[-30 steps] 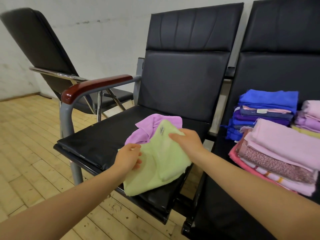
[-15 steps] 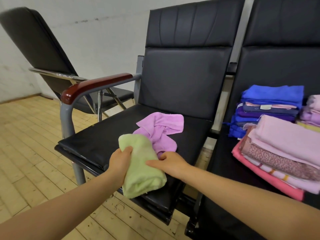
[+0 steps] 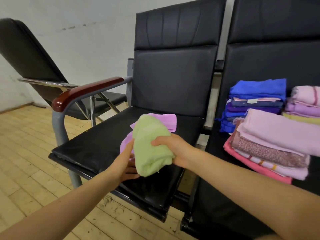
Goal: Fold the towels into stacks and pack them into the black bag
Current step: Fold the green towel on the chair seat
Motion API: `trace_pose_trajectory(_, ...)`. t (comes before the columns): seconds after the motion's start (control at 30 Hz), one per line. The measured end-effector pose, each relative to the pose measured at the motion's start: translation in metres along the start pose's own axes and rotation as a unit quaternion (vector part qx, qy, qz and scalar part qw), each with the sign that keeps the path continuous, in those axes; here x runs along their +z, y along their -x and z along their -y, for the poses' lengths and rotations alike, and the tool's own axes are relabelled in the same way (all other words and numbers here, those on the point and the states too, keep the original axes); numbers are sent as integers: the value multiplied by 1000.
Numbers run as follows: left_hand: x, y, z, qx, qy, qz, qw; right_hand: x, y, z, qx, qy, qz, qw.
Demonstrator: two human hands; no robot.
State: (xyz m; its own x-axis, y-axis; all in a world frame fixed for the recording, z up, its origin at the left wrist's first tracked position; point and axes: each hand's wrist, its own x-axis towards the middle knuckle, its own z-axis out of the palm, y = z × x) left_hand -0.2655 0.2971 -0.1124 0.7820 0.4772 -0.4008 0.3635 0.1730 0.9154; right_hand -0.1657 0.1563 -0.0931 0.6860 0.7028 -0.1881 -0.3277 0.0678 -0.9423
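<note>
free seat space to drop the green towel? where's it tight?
Bare patch: the left part of the middle chair seat, between the wooden armrest and the purple towel. The right chair's seat is bare at its near end, in front of the pink stack. Crowded: farther back there, pink, blue and lilac stacks sit close together.

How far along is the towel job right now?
Done: folded stacks sit on the right-hand chair. In hand: the right hand grips a folded green towel, the left hand open beside it. Left: the unfolded purple towel, and all packing; no black bag is in view.
</note>
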Motion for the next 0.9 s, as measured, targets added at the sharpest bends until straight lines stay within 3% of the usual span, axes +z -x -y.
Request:
trace_pose_trajectory(0.07,10,1,-4,-15,75,102,992,-5,13,15,1,-4,10,1000)
trace_pose_trajectory(0.13,20,-1,-13,31,189,164,968,-12,24,26,8,20,27,999)
trace_pose_trajectory(0.23,40,-8,-28,51,277,130,951,-28,40,34,11,69,32,997)
trace_pose_trajectory(0.33,64,-7,-37,48,254,83,962,-50,55,37,7,128,-53,990)
trace_pose_trajectory(0.4,81,-9,-43,135,187,6,973,-70,65,42,-2,152,-120,981)
trace_pose_trajectory(0.47,104,-3,-53,234,125,-24,964,-94,79,53,-22,139,-175,975)
trace_pose_trajectory(0.57,151,9,-71,280,130,24,951,-130,103,87,-108,155,-259,947)
trace_pose_trajectory(0.7,222,21,-100,299,136,134,935,-180,142,138,-204,282,-398,849)
trace_pose_trajectory(0.83,285,20,-109,277,67,179,942,-233,171,166,-203,342,-443,804)
trace_pose_trajectory(0.9,306,8,-102,286,-43,160,944,-259,170,161,-157,378,-462,787)
